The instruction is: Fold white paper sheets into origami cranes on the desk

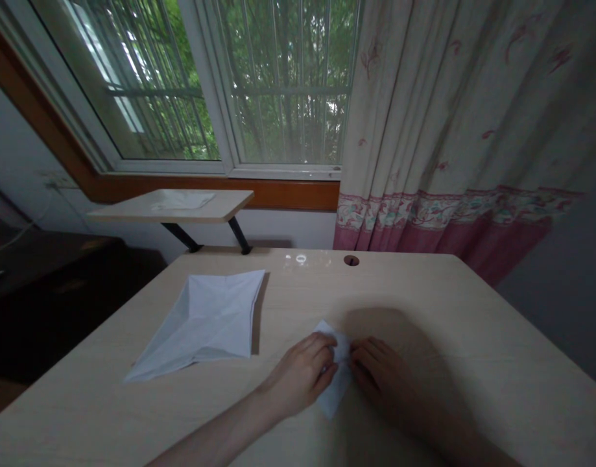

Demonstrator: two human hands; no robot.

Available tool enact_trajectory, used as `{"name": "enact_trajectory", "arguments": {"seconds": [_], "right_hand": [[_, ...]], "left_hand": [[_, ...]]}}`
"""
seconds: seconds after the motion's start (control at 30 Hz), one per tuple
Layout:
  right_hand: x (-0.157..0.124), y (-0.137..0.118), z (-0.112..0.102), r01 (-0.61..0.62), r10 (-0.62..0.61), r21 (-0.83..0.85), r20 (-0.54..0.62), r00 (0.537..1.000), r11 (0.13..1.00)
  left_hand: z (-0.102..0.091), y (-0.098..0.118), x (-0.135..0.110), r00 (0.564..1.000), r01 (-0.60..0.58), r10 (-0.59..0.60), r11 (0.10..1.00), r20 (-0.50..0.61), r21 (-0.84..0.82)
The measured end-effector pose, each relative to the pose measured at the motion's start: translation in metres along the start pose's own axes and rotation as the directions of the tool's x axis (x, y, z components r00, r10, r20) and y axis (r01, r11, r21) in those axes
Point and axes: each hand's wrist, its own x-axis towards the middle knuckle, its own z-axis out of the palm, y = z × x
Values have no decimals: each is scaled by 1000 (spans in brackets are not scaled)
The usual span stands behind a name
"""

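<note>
We log a pale desk (298,285), faint wood grain, smooth top, rounded far corner. Behind it hangs a pleated cloth curtain (453,117), cream with small reddish motifs, a floral band and deep pink hem. Left of that we get a sliding window (288,84), white frame, barred, green foliage outside. A raised shelf (224,202), same pale finish, sits on slanted black legs at the far left. On the desk's left half lies a big folded paper (210,318), white, creased, with angular pointed corners, well apart from both hands. On the shelf we see a thin white sheet (185,199), material unclear. Left hand (305,371): fingers half curled, fingertips and thumb on the small paper; pinching or pressing, we can't tell. Right hand (382,373): fingers bent, tips at that paper's right edge, in shadow; grip unclear. The small folded paper (334,395) lies on the desk between the hands, white, flat, roughly diamond-shaped, points showing above and below the fingers. Smallest: a round brown desk hole (351,261), near the back edge.
</note>
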Motion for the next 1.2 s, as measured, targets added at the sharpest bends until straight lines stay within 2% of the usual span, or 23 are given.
{"name": "enact_trajectory", "arguments": {"seconds": [0.17,0.4,0.53,0.83,1.0,1.2], "right_hand": [[2,-2,-2,-51,50,48,25,998,998],[3,-1,-3,-28,28,16,19,999,999],[2,1,1,-45,45,21,-15,999,999],[0,4,6,-57,57,42,11,998,997],[2,4,6,-42,42,1,-16,999,999],[2,3,3,-53,50,-68,-49,998,996]], "left_hand": [[2,8,0,996,93,-93,996,-11,-15],[7,12,0,984,174,-175,984,-25,-27],[8,12,1,984,179,-179,984,-23,-11],[8,12,2,986,164,-164,985,-4,53],[9,11,2,988,152,-150,987,-30,50],[8,10,2,987,163,-163,986,-11,42]]}}
